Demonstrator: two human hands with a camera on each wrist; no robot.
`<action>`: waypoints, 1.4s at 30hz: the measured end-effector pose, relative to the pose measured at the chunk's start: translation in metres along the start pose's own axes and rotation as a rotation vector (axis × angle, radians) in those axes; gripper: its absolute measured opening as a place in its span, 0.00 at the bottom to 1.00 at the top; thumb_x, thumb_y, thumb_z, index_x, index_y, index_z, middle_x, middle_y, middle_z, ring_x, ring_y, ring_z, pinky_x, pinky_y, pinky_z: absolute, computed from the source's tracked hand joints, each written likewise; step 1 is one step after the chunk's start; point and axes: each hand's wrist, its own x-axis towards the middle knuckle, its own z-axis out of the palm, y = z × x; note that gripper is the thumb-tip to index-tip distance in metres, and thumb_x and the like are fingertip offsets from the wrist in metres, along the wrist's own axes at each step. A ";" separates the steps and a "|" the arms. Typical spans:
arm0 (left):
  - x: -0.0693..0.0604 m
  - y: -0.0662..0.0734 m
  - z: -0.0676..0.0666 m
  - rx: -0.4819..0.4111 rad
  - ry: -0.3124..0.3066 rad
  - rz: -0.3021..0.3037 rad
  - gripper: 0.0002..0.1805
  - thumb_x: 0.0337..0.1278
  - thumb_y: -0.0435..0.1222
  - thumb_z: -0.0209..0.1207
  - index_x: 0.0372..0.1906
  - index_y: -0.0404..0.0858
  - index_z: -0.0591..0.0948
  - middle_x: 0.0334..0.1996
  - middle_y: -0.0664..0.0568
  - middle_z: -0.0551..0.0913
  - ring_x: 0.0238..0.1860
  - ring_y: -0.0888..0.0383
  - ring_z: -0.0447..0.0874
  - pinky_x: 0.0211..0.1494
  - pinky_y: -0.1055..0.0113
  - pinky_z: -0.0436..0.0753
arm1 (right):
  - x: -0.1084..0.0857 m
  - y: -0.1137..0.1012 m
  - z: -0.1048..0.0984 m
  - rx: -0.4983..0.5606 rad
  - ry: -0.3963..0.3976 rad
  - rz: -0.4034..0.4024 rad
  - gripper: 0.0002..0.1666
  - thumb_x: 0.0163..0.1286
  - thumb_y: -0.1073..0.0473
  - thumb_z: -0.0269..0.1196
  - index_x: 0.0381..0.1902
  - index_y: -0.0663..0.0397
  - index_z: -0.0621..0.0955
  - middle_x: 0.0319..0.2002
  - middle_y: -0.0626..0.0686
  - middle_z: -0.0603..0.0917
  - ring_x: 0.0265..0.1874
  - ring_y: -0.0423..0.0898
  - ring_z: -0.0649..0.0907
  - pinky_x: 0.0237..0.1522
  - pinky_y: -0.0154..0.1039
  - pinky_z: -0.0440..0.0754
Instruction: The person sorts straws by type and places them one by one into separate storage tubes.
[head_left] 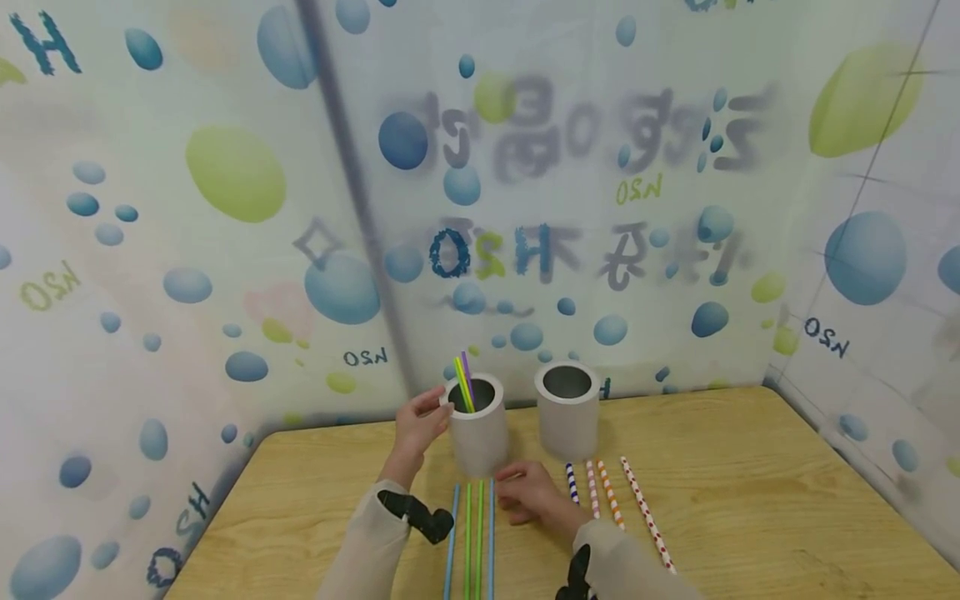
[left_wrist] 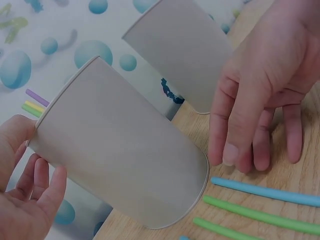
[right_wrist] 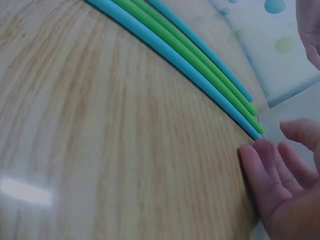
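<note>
A pale grey cylindrical holder (head_left: 480, 442) stands at the table's back, with yellow, green and purple straws (head_left: 463, 383) poking out of it. My left hand (head_left: 420, 429) holds its left rim, thumb and a bent finger at the edge. Low beside the holder's base is my right hand (head_left: 534, 493), fingers loosely bent, nothing between them. Its fingertips are close to the far end of the right-hand blue straw (right_wrist: 200, 82); in the left wrist view they look just apart from it. Two green straws (head_left: 474, 542) and another blue straw (head_left: 452, 542) lie alongside.
A second grey holder (head_left: 568, 425) stands to the right, its dark inside visible. Several patterned straws (head_left: 645, 508), striped and red-dotted, lie in front of it. The wooden table (head_left: 750, 483) meets a bubble-printed curtain (head_left: 660, 275) behind.
</note>
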 end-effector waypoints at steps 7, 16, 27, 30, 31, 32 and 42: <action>0.001 -0.001 0.000 0.014 0.004 0.003 0.20 0.52 0.32 0.61 0.52 0.34 0.78 0.45 0.41 0.74 0.44 0.50 0.74 0.45 0.59 0.81 | 0.000 0.006 0.008 -0.051 0.092 -0.055 0.13 0.53 0.65 0.66 0.37 0.66 0.79 0.25 0.52 0.79 0.23 0.43 0.79 0.17 0.40 0.80; 0.001 0.000 0.000 0.017 0.010 -0.010 0.20 0.52 0.32 0.61 0.53 0.35 0.78 0.45 0.42 0.74 0.44 0.51 0.74 0.45 0.60 0.81 | -0.002 0.006 0.015 -0.125 0.163 -0.084 0.14 0.50 0.66 0.66 0.36 0.66 0.78 0.26 0.52 0.79 0.20 0.43 0.77 0.16 0.36 0.79; 0.000 0.000 0.000 0.025 0.007 0.005 0.20 0.53 0.32 0.61 0.53 0.35 0.78 0.44 0.42 0.74 0.44 0.51 0.74 0.45 0.60 0.81 | -0.004 0.002 0.028 -0.299 0.265 -0.060 0.17 0.46 0.69 0.67 0.36 0.65 0.77 0.23 0.51 0.77 0.13 0.42 0.74 0.12 0.34 0.75; -0.001 0.000 0.000 0.027 0.009 0.006 0.20 0.53 0.32 0.61 0.53 0.35 0.78 0.44 0.41 0.74 0.44 0.51 0.74 0.45 0.60 0.81 | -0.003 0.002 0.029 -0.327 0.281 -0.056 0.17 0.45 0.69 0.68 0.35 0.64 0.78 0.23 0.51 0.76 0.13 0.42 0.74 0.12 0.33 0.75; -0.001 0.000 -0.001 0.028 0.011 0.003 0.20 0.53 0.32 0.61 0.53 0.35 0.78 0.45 0.42 0.74 0.44 0.51 0.74 0.45 0.60 0.81 | -0.003 0.001 0.029 -0.333 0.283 -0.055 0.16 0.45 0.69 0.68 0.35 0.64 0.78 0.23 0.52 0.76 0.12 0.42 0.74 0.12 0.33 0.75; 0.000 0.000 -0.001 0.028 0.012 0.002 0.20 0.52 0.32 0.61 0.53 0.35 0.78 0.45 0.41 0.74 0.44 0.51 0.74 0.45 0.60 0.81 | -0.003 0.000 0.029 -0.337 0.285 -0.052 0.16 0.45 0.69 0.68 0.35 0.64 0.78 0.23 0.51 0.76 0.12 0.41 0.74 0.11 0.34 0.75; -0.001 0.000 -0.001 0.030 0.005 0.013 0.20 0.53 0.31 0.60 0.53 0.34 0.77 0.46 0.40 0.75 0.47 0.48 0.74 0.45 0.59 0.81 | -0.004 -0.004 0.030 -0.327 0.263 -0.071 0.15 0.46 0.72 0.67 0.34 0.66 0.77 0.19 0.51 0.75 0.11 0.41 0.74 0.13 0.34 0.76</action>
